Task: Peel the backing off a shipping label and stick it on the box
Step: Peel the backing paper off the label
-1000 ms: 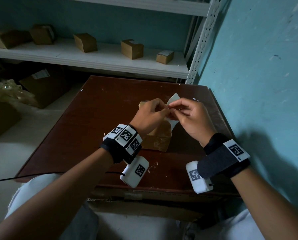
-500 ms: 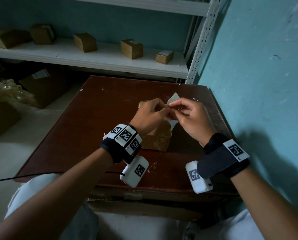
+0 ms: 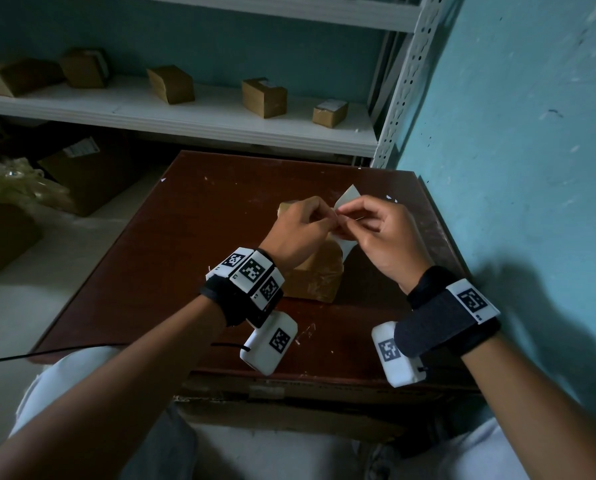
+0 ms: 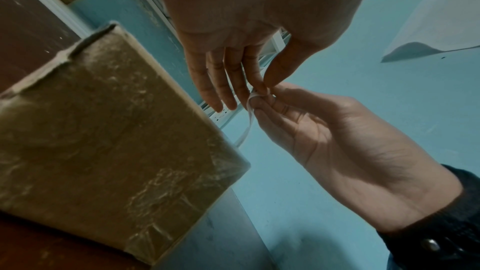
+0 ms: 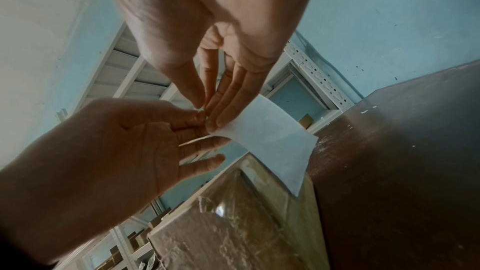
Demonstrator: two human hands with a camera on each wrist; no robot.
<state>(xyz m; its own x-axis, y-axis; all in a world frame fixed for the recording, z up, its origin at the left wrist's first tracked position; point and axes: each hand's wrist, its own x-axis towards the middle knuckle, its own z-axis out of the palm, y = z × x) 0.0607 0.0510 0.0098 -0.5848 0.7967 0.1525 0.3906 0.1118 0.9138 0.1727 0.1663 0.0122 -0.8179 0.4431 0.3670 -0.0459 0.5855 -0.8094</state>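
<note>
Right above the taped box [image 3: 315, 277] on the brown table [image 3: 172, 258]: label [image 5: 270, 141] pinched at one corner by left hand [image 3: 298, 233] and right hand [image 3: 381, 237], fingertips nearly touching. Behind that, white shelf [image 3: 199, 119] lined with small cartons [image 3: 263, 97], blue wall [image 3: 518, 161] hugging the right side.

box [image 3: 319, 277] on table [image 3: 185, 244], label [image 3: 345, 197] above it.

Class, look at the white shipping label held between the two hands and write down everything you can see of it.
The shipping label is a thin white sheet, blank on the side shown and slightly curved. Both hands pinch it at one corner: the left hand and the right hand meet fingertip to fingertip there. The rest hangs free above the brown, tape-wrapped box on the table. No backing has visibly separated yet.
</note>
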